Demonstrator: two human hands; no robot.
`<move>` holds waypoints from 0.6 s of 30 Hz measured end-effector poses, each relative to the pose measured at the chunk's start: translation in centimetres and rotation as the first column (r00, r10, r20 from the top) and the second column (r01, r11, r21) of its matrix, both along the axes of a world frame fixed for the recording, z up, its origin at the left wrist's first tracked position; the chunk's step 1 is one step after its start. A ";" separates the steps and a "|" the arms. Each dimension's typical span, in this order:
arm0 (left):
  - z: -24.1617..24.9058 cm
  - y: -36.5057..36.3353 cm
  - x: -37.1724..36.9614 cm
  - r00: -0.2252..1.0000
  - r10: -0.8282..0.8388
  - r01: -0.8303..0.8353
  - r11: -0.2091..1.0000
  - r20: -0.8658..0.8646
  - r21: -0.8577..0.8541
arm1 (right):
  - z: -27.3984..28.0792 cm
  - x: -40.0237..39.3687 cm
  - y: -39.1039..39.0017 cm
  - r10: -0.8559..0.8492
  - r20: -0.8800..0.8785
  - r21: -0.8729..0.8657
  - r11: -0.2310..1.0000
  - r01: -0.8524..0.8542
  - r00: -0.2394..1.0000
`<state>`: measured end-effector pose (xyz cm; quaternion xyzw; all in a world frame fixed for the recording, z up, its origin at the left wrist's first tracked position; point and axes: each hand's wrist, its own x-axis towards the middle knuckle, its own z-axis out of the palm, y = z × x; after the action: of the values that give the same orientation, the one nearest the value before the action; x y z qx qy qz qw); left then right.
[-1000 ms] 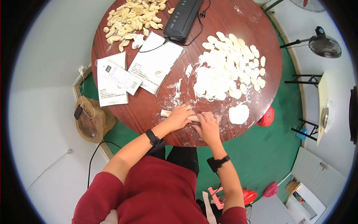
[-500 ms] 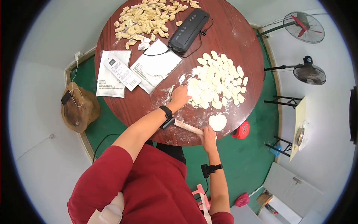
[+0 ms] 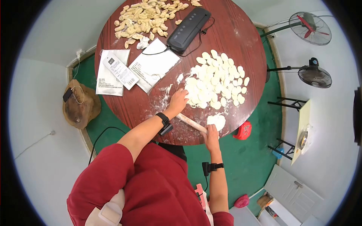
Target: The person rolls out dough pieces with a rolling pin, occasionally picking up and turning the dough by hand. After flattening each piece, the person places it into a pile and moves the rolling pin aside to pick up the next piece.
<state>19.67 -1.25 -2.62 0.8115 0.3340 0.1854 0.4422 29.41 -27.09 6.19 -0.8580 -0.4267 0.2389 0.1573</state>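
Many thin round dough wrappers (image 3: pixel 222 81) lie in a loose, overlapping pile on the floured round table (image 3: pixel 143 109). My left hand (image 3: pixel 178 101) rests at the pile's left edge, fingers bent against the nearest wrappers. What its fingertips pinch, if anything, is hidden. My right hand (image 3: pixel 212 136) is closed on the right end of a wooden rolling pin (image 3: pixel 191 122), near the table's front edge. The pin lies slanted, its left end close to my left wrist. Just beyond my right fingers is a larger flattened piece of dough (image 3: pixel 216 121), its lower edge partly covered by them.
Shaped dumplings (image 3: pixel 145 19) are heaped at the far left. A black vacuum sealer (image 3: pixel 188 30) with its cord, a crumpled tissue (image 3: pixel 143 42) and white packets (image 3: pixel 156 64) lie near them. A red stool (image 3: pixel 244 130) stands by the right edge; two fans (image 3: pixel 315 73) stand beyond.
My left hand has drawn back slightly toward me at the pile's edge. My right fingers have come up to the edge of the flattened dough, still holding the rolling pin.
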 end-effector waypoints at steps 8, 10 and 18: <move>0.5 0.1 0.1 0.993 0.121 -0.118 0.975 0.005 -0.190 | -0.4 0.4 0.8 0.009 -0.016 -0.020 1.000 -0.010 1.000; -0.2 0.2 -0.2 0.992 0.117 -0.127 0.963 -0.053 -0.236 | -0.6 0.3 0.9 0.022 -0.005 -0.021 1.000 -0.022 1.000; 1.2 2.0 -2.5 0.956 0.292 -0.285 0.918 -0.014 -0.277 | -1.1 0.3 1.2 0.071 -0.021 -0.029 0.997 -0.071 0.997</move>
<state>17.17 0.79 -1.44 0.6812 0.4664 0.2112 0.5233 29.75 -25.91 5.05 -0.8422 -0.4517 0.2590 0.1400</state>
